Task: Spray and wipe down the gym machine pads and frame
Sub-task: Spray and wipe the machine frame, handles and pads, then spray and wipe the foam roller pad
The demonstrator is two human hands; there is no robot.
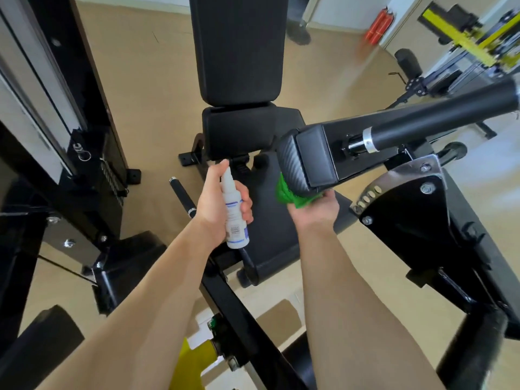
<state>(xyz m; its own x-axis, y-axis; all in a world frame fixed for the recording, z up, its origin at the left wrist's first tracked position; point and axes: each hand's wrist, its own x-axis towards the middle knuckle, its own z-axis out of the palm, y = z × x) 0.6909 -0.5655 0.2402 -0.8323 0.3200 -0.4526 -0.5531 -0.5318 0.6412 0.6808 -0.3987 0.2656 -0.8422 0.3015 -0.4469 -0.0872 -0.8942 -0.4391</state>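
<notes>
My left hand (218, 205) grips a white spray bottle (233, 212) upright, index finger on its nozzle, just in front of the black seat pad (270, 220). My right hand (315, 211) holds a bunched green cloth (289, 194) pressed up against the underside of a black arm pad (305, 161) on the machine's lever arm (394, 128). The tall black back pad (239, 49) stands upright behind the seat. Most of the cloth is hidden by the arm pad.
A black weight-stack tower (56, 108) fills the left side. A black pivot plate with bolts (405, 209) and a foam roller handle (444, 111) are on the right. A small handle (183, 197) juts out left of the seat. Other gym machines (464, 38) stand at the far right on the tan floor.
</notes>
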